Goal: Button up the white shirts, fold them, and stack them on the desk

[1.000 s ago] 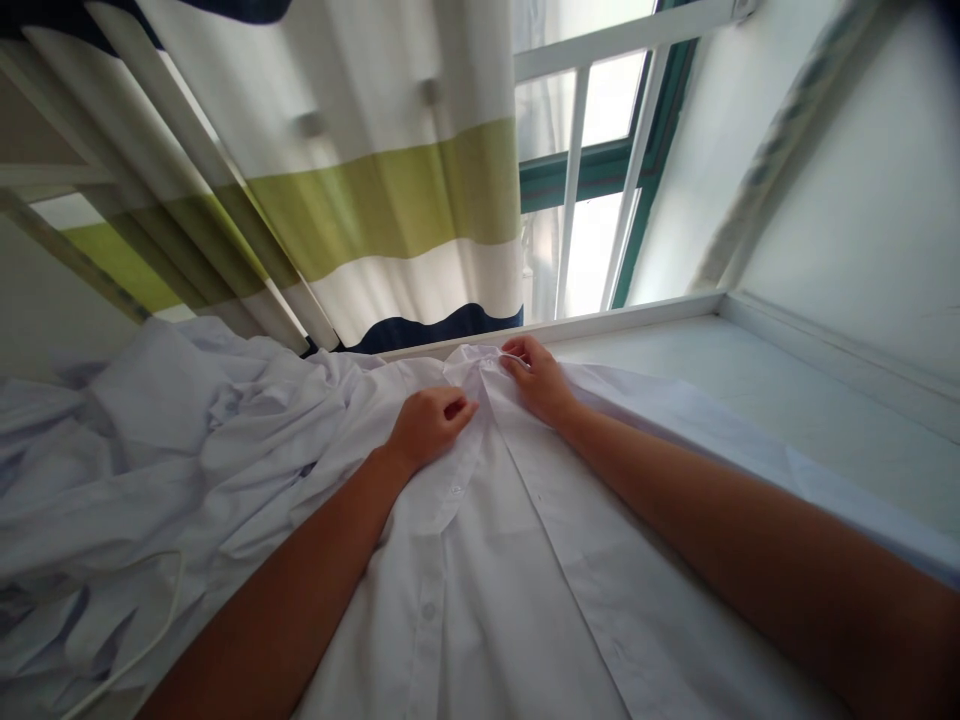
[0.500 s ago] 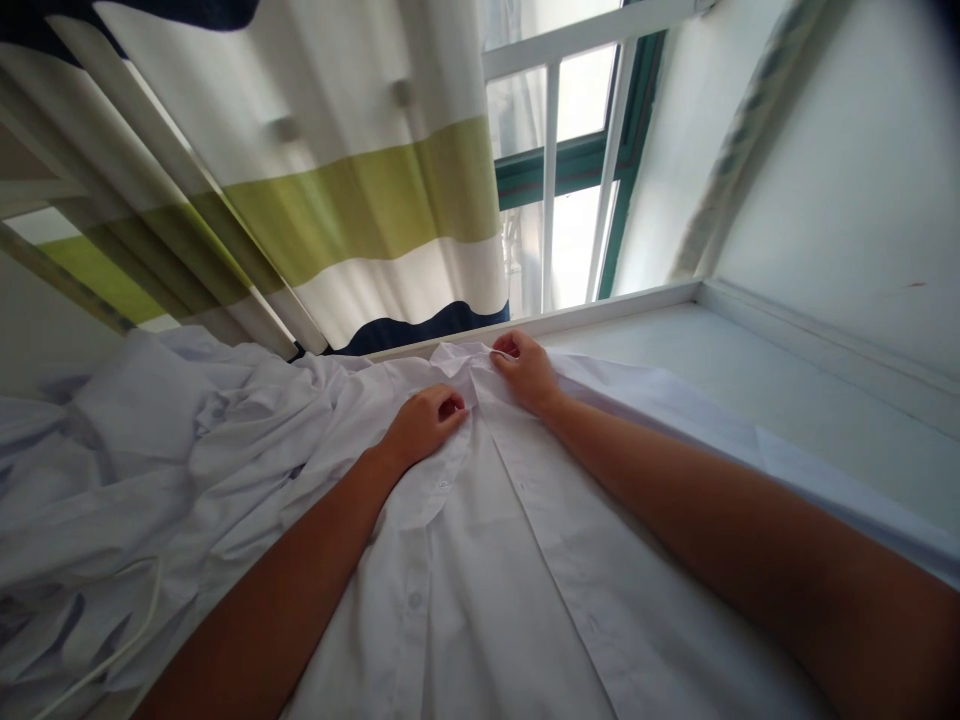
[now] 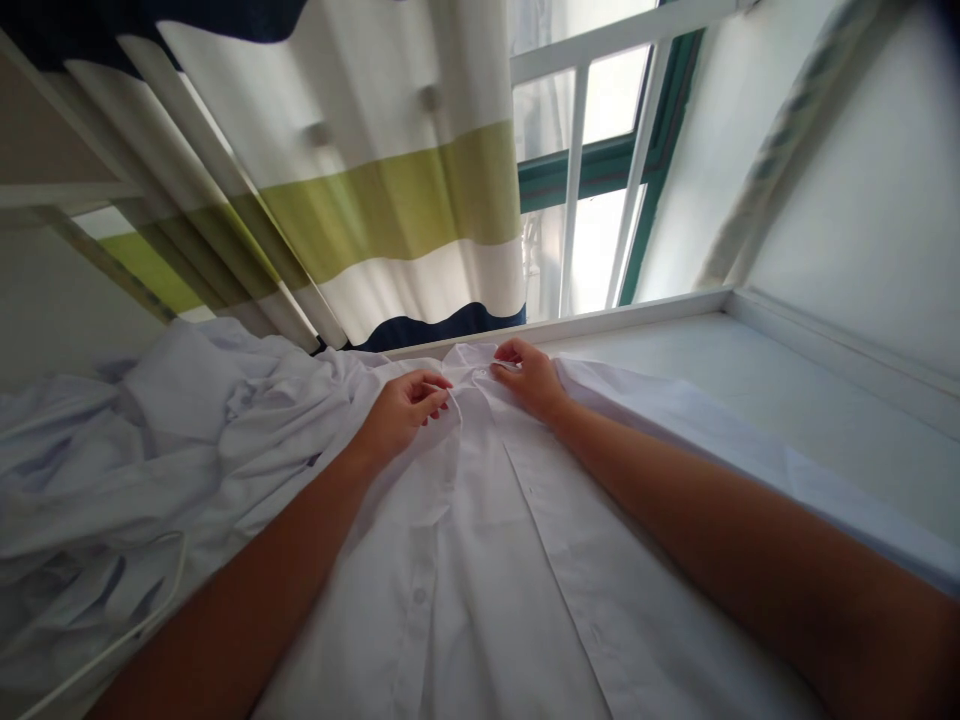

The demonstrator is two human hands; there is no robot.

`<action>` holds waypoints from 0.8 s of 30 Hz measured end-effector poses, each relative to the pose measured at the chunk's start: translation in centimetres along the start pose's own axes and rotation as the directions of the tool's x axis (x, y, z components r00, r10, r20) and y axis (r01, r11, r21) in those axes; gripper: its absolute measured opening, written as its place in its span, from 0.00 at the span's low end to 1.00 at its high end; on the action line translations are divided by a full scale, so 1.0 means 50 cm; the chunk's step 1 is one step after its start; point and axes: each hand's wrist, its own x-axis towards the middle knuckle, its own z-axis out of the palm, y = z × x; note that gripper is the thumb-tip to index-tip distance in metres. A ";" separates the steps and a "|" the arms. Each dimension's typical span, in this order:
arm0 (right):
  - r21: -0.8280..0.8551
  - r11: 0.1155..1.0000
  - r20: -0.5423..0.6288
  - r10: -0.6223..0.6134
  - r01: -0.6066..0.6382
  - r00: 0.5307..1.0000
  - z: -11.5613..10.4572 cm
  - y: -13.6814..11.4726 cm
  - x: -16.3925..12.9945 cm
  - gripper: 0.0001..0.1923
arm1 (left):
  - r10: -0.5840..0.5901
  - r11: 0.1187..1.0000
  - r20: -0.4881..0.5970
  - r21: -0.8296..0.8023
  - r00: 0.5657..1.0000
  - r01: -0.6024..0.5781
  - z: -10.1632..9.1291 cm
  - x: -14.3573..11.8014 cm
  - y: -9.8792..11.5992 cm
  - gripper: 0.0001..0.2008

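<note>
A heap of white cloth (image 3: 150,450) lies well to the left of the left hand's fingers, with a thin white cord (image 3: 112,640) looping over its near edge. The left hand (image 3: 397,410) has shifted since a second ago: then it was a closed fist resting on the shirt's left front, now it sits a little farther left and nearer the collar, its fingers (image 3: 433,396) loosened and pinched on the edge of the placket. The shirt (image 3: 480,560) lies flat under both forearms, front up, its buttons (image 3: 420,595) running down toward the camera. The collar (image 3: 469,358) lies between the two hands. The right hand (image 3: 529,378) has hardly moved; its fingers (image 3: 504,368) stay pinched on the collar's right side. So the work has moved up to the neck, probably the top button or the collar's set. Bare tabletop (image 3: 787,400) stretches to the right of the right fingers; a striped curtain (image 3: 390,200) and window (image 3: 592,170) stand beyond them.
</note>
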 end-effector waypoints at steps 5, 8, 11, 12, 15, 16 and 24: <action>0.030 0.989 0.052 -0.146 0.145 0.988 -0.005 -0.006 -0.005 0.08 | -0.025 0.998 -0.021 -0.056 0.999 0.024 0.047 -0.042 -0.075 0.14; -0.036 0.943 0.086 -0.328 0.332 0.941 -0.010 -0.032 -0.019 0.08 | 0.007 0.999 0.044 -0.054 0.999 -0.005 0.045 -0.042 -0.090 0.16; -0.157 0.827 0.161 -0.519 0.541 0.840 -0.014 -0.077 -0.043 0.07 | 0.017 0.993 0.068 -0.117 0.998 -0.009 0.036 -0.038 -0.094 0.17; -0.186 0.775 0.201 -0.572 0.604 0.795 -0.015 -0.093 -0.050 0.07 | 0.027 0.990 0.074 -0.143 0.997 -0.016 0.034 -0.037 -0.096 0.17; -0.219 0.623 0.377 -0.656 0.751 0.654 -0.017 -0.141 -0.066 0.05 | 0.090 0.980 0.089 -0.183 0.992 -0.073 0.033 -0.037 -0.104 0.18; -0.209 0.587 0.453 -0.651 0.782 0.610 -0.018 -0.153 -0.069 0.05 | 0.113 0.979 0.092 -0.182 0.989 -0.094 0.034 -0.037 -0.107 0.18; -0.168 0.480 0.830 -0.402 0.861 0.387 -0.064 -0.118 -0.072 0.10 | 0.207 0.966 0.107 -0.179 0.972 -0.186 0.045 -0.033 -0.129 0.15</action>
